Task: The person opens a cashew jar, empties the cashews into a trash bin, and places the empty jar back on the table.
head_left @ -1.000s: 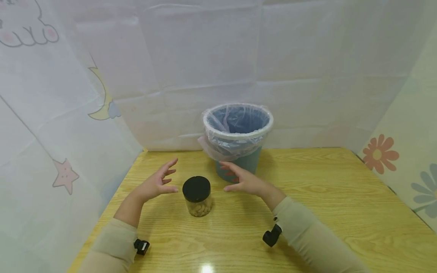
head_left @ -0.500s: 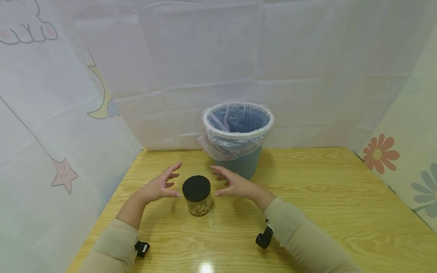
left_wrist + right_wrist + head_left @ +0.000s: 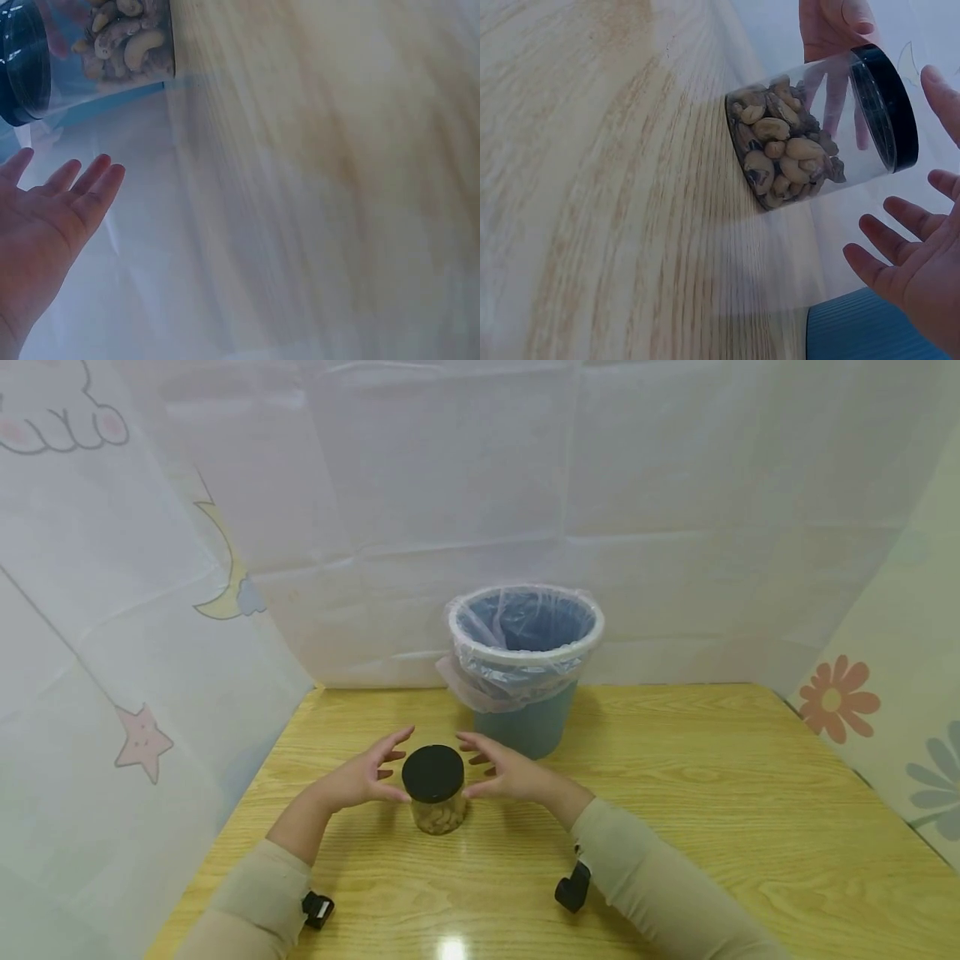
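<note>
A clear jar (image 3: 438,817) with a black lid (image 3: 432,772) stands upright on the wooden table, partly filled with cashew nuts (image 3: 787,146). My left hand (image 3: 365,777) is at the jar's left side, thumb in front and fingers behind, loosely spread. Opposite it, my right hand (image 3: 510,770) is at the jar's right side in a similar spread pose. The right wrist view shows a gap between the right fingers (image 3: 885,244) and the jar. In the left wrist view the left fingers (image 3: 90,180) are also apart from the jar.
Behind the jar and slightly right, a blue bin (image 3: 525,727) with a white rim and a clear plastic liner stands on the table (image 3: 712,793). A pale cloth (image 3: 450,460) hangs behind the table, and printed cloths hang at both sides.
Both hands have moved in toward the jar, the right hand leftward and the left hand rightward. The jar and bin stay where they were.
</note>
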`<state>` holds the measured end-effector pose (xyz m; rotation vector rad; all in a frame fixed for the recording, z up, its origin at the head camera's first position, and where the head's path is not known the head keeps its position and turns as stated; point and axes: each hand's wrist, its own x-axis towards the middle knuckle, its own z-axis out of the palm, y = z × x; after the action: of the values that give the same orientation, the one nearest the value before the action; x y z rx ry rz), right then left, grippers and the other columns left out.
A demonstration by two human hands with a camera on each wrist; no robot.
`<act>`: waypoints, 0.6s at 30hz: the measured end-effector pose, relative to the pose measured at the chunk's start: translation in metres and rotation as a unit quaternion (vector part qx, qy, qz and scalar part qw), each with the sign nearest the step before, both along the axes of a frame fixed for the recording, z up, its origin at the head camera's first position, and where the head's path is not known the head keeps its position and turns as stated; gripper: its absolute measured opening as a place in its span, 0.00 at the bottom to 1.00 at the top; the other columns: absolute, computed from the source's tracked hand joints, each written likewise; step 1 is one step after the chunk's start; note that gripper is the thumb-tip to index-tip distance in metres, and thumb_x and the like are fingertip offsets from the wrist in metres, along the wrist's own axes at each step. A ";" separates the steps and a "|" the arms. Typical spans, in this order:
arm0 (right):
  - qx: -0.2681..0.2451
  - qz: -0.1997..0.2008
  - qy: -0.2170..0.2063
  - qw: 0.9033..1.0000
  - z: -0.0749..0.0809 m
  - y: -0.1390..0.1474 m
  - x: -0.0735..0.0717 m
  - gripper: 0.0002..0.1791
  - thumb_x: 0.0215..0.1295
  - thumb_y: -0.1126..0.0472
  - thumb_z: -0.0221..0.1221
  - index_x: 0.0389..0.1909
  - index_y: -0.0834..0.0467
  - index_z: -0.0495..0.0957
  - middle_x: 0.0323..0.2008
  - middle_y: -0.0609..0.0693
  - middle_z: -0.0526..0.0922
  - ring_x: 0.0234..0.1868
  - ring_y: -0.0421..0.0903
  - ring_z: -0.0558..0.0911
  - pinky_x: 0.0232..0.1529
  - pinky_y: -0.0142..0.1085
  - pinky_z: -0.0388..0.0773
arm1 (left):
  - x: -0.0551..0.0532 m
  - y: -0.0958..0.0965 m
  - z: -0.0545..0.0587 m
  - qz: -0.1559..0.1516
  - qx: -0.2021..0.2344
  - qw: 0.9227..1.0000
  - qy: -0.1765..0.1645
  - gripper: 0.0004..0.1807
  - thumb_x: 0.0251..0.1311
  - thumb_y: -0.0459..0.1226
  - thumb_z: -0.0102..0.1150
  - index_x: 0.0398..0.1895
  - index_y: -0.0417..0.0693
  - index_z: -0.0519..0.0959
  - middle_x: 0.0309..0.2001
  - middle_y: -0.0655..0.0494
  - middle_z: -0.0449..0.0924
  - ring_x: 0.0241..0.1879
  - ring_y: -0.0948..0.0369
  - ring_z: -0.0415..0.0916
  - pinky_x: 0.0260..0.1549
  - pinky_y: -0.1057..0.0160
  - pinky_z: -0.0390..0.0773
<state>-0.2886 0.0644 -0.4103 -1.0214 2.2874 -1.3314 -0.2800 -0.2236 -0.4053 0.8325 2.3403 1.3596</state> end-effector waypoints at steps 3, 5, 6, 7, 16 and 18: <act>0.002 -0.002 0.000 1.000 -0.001 -0.002 0.000 0.47 0.54 0.52 0.65 0.70 0.50 0.48 0.66 0.60 0.58 0.60 0.60 0.65 0.57 0.56 0.63 | -0.001 0.003 -0.002 0.006 -0.009 1.000 -0.011 0.57 0.46 0.42 0.69 0.72 0.62 0.38 0.72 0.51 0.38 0.67 0.45 0.47 0.60 0.39 0.53; 0.000 -0.003 -0.004 1.000 -0.003 -0.004 -0.001 0.47 0.54 0.53 0.65 0.70 0.51 0.48 0.66 0.60 0.58 0.60 0.60 0.66 0.56 0.56 0.64 | -0.001 0.004 -0.003 0.010 -0.014 1.000 -0.019 0.57 0.46 0.43 0.69 0.72 0.63 0.37 0.71 0.50 0.39 0.67 0.46 0.48 0.60 0.40 0.54; -0.001 -0.002 -0.005 1.000 -0.004 -0.005 -0.001 0.47 0.54 0.53 0.65 0.70 0.52 0.48 0.65 0.60 0.58 0.60 0.60 0.66 0.56 0.56 0.64 | -0.001 0.005 -0.004 0.011 -0.017 1.000 -0.022 0.58 0.46 0.43 0.69 0.72 0.62 0.37 0.71 0.50 0.40 0.67 0.45 0.48 0.60 0.40 0.54; 0.000 -0.002 -0.007 1.000 -0.005 -0.005 -0.002 0.47 0.54 0.52 0.65 0.70 0.52 0.48 0.65 0.59 0.59 0.60 0.60 0.66 0.56 0.55 0.65 | -0.001 0.005 -0.005 0.011 -0.021 0.999 -0.025 0.58 0.46 0.43 0.69 0.72 0.63 0.36 0.71 0.49 0.40 0.67 0.45 0.48 0.60 0.40 0.54; 0.009 -0.011 -0.018 1.000 -0.010 -0.009 -0.001 0.47 0.53 0.52 0.65 0.70 0.47 0.48 0.64 0.54 0.61 0.60 0.58 0.66 0.55 0.53 0.67 | -0.001 0.013 -0.008 0.000 -0.031 0.998 -0.054 0.60 0.45 0.41 0.70 0.71 0.63 0.33 0.68 0.45 0.51 0.66 0.49 0.52 0.59 0.44 0.58; 0.010 -0.013 -0.021 1.000 -0.010 -0.010 0.000 0.46 0.53 0.52 0.65 0.70 0.46 0.48 0.64 0.53 0.61 0.60 0.56 0.66 0.55 0.52 0.68 | -0.001 0.015 -0.008 0.002 -0.032 0.997 -0.064 0.61 0.44 0.41 0.70 0.71 0.64 0.32 0.68 0.46 0.51 0.66 0.50 0.52 0.60 0.46 0.59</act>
<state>-0.2890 0.0548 -0.4205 -0.9520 2.2857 -1.3258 -0.2807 -0.2088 -0.4131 0.7019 2.2756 1.2924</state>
